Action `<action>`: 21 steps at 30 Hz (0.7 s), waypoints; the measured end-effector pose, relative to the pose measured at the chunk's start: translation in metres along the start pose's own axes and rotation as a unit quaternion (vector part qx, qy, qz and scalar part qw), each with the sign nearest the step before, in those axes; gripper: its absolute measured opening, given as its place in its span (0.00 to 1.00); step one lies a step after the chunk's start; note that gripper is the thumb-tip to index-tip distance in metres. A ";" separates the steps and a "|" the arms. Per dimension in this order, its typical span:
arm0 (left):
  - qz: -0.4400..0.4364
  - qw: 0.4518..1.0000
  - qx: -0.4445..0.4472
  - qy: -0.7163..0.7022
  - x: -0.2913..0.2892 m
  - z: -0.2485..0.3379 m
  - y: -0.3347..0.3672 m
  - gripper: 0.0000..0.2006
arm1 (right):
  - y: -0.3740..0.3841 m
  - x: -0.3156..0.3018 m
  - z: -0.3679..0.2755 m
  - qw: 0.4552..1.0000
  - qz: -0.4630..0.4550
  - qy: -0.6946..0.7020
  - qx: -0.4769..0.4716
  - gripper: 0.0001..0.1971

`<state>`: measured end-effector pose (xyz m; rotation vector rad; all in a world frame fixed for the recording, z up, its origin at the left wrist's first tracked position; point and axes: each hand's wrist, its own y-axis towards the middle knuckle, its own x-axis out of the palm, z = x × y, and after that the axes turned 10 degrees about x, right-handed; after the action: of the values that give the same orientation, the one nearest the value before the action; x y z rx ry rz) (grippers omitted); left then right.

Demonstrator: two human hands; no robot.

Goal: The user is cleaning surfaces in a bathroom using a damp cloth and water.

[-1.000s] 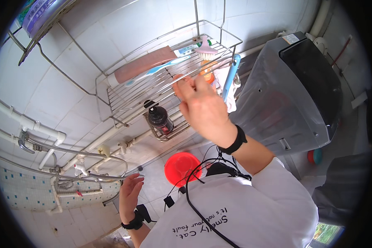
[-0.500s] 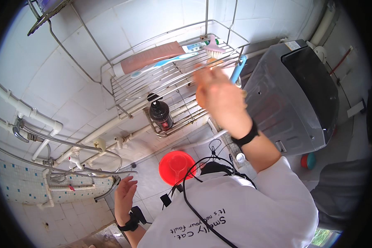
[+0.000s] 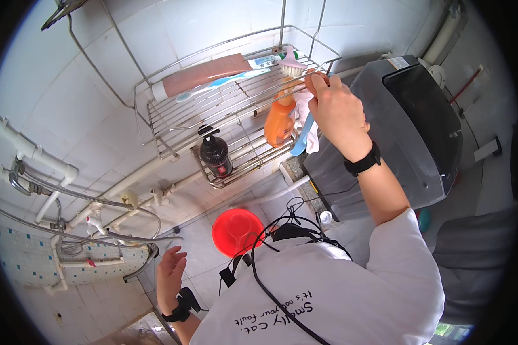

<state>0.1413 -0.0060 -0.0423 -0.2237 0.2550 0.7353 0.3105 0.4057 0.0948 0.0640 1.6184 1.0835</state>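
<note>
Right hand (image 3: 341, 115) at blue handle (image 3: 301, 141), closure we cannot tell; orange bottle (image 3: 280, 124) left of that grip; left hand (image 3: 169, 273), fingers loosely parted.

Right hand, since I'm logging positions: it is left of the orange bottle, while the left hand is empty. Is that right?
Not quite: the head view shows the right hand to the right of the orange bottle. The left hand is indeed empty.

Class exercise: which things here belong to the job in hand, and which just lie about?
Job in hand:
- right hand
- brownish item at its fingertips, kind unclear
- possibly blue handle behind hand

Lying about:
- toothbrush
- brown tube
- pink brush
- orange bottle
- dark bottle
- red basin
</note>
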 end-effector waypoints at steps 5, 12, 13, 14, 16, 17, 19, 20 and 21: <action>0.019 1.000 -0.002 0.021 -0.001 0.001 -0.005 0.16 | -0.024 0.007 -0.059 0.998 0.034 0.044 0.041 0.16; -0.010 0.998 0.023 0.063 0.004 0.008 0.006 0.16 | -0.048 -0.013 -0.154 0.983 0.060 0.158 -0.076 0.19; -0.015 0.998 0.026 0.060 0.005 0.008 0.007 0.16 | -0.047 -0.018 -0.158 0.984 0.072 0.141 -0.087 0.19; -0.016 0.998 0.027 0.060 0.005 0.008 0.008 0.16 | -0.045 -0.023 -0.156 0.984 0.072 0.140 -0.086 0.19; -0.015 0.998 0.024 0.054 0.004 0.005 0.007 0.16 | -0.039 -0.027 -0.144 0.977 0.019 0.179 -0.114 0.19; -0.015 0.998 0.023 0.053 0.002 0.003 0.006 0.16 | -0.033 -0.022 -0.131 0.965 0.020 0.216 -0.146 0.18; -0.005 0.998 0.022 0.055 0.001 -0.001 0.003 0.16 | -0.024 -0.022 -0.107 0.984 -0.014 0.123 -0.125 0.18; 0.000 0.998 0.022 0.051 0.000 -0.003 0.000 0.16 | -0.020 -0.018 -0.095 0.985 -0.018 0.125 -0.117 0.16; 0.001 0.998 0.012 0.058 -0.001 -0.002 -0.003 0.16 | -0.016 -0.021 -0.084 0.991 0.021 0.083 -0.102 0.15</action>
<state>0.1420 -0.0095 -0.0434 -0.2442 0.3738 0.7223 0.2586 0.3340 0.0952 -0.1317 1.6504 1.3107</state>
